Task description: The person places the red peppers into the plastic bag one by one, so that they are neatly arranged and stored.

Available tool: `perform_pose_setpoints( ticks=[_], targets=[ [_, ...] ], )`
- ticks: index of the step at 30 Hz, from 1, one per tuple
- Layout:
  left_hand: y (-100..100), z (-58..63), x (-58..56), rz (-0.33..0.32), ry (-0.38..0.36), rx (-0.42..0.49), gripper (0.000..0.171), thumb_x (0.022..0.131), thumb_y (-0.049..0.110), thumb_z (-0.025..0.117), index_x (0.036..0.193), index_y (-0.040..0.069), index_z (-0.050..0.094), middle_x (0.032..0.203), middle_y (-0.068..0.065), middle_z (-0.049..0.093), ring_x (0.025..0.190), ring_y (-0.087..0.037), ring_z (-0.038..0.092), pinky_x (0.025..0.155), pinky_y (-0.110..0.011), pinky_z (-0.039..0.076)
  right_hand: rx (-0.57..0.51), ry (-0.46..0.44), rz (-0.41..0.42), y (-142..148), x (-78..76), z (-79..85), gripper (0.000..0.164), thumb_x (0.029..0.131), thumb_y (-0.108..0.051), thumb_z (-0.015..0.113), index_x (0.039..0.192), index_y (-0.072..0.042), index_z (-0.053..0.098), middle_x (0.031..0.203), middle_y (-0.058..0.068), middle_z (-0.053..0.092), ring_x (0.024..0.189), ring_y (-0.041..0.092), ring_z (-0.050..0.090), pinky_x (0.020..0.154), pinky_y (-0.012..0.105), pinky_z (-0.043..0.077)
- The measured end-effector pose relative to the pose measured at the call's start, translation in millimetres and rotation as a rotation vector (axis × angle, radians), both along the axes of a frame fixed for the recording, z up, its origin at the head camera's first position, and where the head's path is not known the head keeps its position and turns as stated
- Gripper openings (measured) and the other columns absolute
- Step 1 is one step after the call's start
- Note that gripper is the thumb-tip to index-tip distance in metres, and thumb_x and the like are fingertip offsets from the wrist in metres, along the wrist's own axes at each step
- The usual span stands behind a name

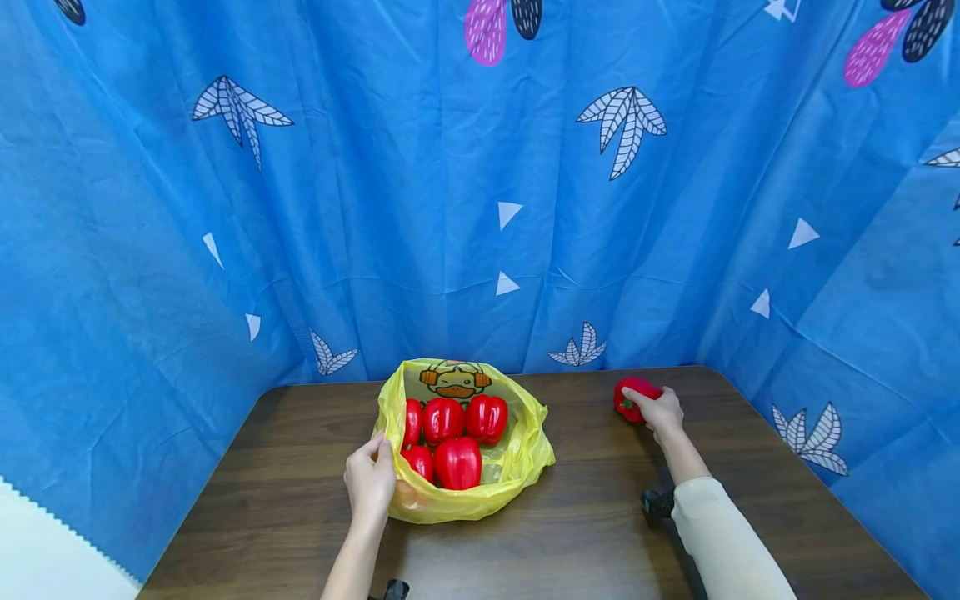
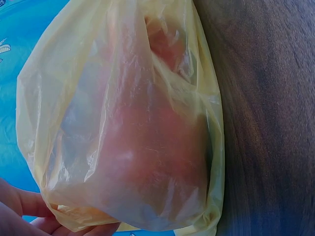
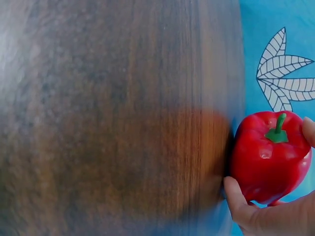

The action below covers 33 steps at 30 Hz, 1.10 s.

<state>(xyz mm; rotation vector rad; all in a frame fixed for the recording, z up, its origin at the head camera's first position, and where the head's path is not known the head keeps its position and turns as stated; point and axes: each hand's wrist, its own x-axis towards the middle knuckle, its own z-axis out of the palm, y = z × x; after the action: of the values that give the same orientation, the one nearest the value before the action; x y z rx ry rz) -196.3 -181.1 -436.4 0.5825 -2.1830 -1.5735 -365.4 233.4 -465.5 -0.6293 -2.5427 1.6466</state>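
A yellow plastic bag [image 1: 468, 505] with a duck print stands with its mouth spread on the table. Several red bell peppers [image 1: 458, 463] lie inside it, and they show blurred through the bag wall in the left wrist view. My left hand [image 1: 371, 479] pinches the bag's left rim between thumb and fingers. Far to the right, near the table's back edge, my right hand [image 1: 660, 413] grips another red bell pepper [image 3: 268, 157]. Its green stem faces the right wrist camera, with thumb and fingers on opposite sides of it.
The dark wood table [image 1: 570, 542] runs back to a blue patterned curtain [image 1: 420, 208], which hangs behind and along both sides. Between the bag and the right hand lies a stretch of bare wood. A white surface [image 1: 52, 550] shows at the lower left.
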Motion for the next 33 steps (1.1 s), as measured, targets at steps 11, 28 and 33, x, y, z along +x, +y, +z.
perform_pose_setpoints(
  ticks=[11, 28, 33],
  targets=[
    [0.1, -0.5, -0.1, -0.005, 0.003, 0.001, 0.036, 0.100, 0.008, 0.047, 0.129, -0.008, 0.057, 0.138, -0.021, 0.054, 0.137, -0.041, 0.039, 0.114, -0.056, 0.030, -0.063, 0.031, -0.009, -0.2, 3.5, -0.4, 0.094, 0.088, -0.030, 0.069, 0.153, 0.004, 0.010, 0.154, 0.034, 0.019, 0.138, 0.052, 0.026, 0.097, 0.055, 0.047],
    [0.4, 1.2, 0.9, -0.006, -0.005, 0.001, 0.036, 0.100, 0.009, 0.047, 0.131, -0.007, 0.057, 0.140, -0.020, 0.053, 0.138, -0.041, 0.038, 0.115, -0.056, 0.029, -0.103, 0.196, 0.070, -29.4, 22.3, 34.5, 0.093, 0.088, -0.025, 0.072, 0.156, -0.002, 0.012, 0.156, 0.027, 0.026, 0.139, 0.046, 0.031, 0.098, 0.053, 0.048],
    [0.7, 2.2, 1.1, -0.009, -0.006, 0.004, 0.036, 0.100, 0.009, 0.047, 0.131, -0.008, 0.056, 0.140, -0.021, 0.052, 0.138, -0.042, 0.038, 0.115, -0.056, 0.029, -0.095, 0.256, 0.161, -50.7, 34.6, 54.2, 0.093, 0.088, -0.024, 0.073, 0.156, -0.005, 0.013, 0.156, 0.024, 0.028, 0.137, 0.044, 0.035, 0.098, 0.053, 0.048]
  ],
)
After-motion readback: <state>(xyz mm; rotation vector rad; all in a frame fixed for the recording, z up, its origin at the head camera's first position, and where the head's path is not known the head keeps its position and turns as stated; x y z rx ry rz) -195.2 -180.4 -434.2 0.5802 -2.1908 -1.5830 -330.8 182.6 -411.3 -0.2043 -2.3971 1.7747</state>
